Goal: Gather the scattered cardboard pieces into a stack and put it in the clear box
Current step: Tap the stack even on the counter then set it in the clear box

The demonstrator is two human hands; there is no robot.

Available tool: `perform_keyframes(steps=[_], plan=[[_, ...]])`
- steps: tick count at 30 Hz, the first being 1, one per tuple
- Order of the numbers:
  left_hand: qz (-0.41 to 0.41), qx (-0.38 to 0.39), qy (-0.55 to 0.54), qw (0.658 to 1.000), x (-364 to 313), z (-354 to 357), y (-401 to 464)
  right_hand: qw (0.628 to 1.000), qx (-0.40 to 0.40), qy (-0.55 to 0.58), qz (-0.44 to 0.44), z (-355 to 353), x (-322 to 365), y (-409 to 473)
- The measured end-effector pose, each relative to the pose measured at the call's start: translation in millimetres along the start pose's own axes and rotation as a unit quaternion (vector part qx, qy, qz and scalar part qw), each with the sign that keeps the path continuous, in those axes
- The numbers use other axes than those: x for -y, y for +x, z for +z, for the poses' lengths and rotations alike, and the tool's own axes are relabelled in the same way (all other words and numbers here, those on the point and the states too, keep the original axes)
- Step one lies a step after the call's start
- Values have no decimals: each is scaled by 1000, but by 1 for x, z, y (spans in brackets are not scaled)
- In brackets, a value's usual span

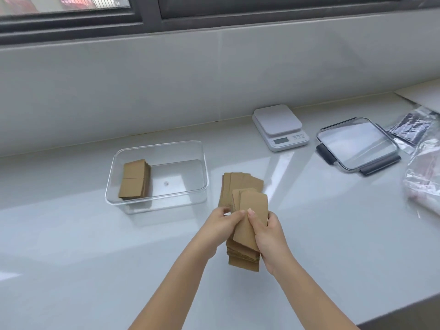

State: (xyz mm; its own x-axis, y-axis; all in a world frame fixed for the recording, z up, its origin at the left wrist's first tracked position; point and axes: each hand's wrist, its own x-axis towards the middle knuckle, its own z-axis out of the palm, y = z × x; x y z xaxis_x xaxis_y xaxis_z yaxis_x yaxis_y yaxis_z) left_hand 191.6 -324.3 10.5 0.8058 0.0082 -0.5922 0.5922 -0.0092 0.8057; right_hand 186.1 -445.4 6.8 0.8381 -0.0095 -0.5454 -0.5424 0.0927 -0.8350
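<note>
Right now both hands meet at the middle of the glossy white countertop. The left hand pinches the left edge of a loose bundle of cardboard pieces, and the right hand wraps the bundle's right side, thumb pressed flat on the top piece. These are thin, matte brown rectangles, fanned unevenly; the lower ends stagger out beneath the hands. More flat brown pieces lie spread on the counter just past the fingers, toward 12 o'clock.

At 10 o'clock from the hands sits the clear box, a rigid transparent rectangle with rounded corners, open at the top. A neat cardboard stack already rests against its left end.

At 1 o'clock, a white digital kitchen scale. At 2 o'clock, a clear lid with dark grey clips, and crinkled plastic bags beyond.
</note>
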Motion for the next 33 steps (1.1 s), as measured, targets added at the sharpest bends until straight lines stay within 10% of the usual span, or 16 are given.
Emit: perform_keyframes(steps=[18,27,33], plan=[[-35,-110,215,970,-37,12,101,953,-140,-266,-30,25,27,115],[-85,-55,-144,984,-40,15,101,991,-40,-86,89,18,30,133],[-106,-30,-201,973,-32,12,81,988,45,-59,138,6,37,117]])
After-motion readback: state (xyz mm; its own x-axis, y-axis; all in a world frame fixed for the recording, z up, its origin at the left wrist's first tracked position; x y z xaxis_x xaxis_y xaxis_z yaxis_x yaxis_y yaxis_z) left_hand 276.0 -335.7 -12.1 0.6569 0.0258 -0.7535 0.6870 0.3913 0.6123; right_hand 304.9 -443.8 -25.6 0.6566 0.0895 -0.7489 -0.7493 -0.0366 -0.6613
